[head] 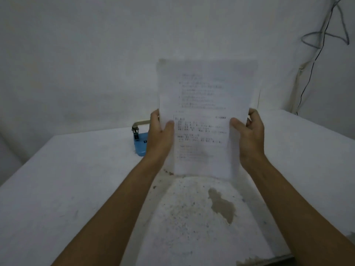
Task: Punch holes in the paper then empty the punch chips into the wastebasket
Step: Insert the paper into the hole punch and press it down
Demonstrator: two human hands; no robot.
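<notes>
Standing paper (203, 116) between both hands (160, 135)

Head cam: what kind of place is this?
Probably a bare indoor workroom or makeshift desk corner: a worn white table with chipped, stained surface, plain white walls with loose cables, and a blue hole punch beside the printed paper both hands hold.

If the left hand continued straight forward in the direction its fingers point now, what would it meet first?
Probably the blue hole punch. The left hand grips the left edge of the paper, fingers pointing up and away, and the punch sits just behind it on the table. Depth is unclear.
</notes>
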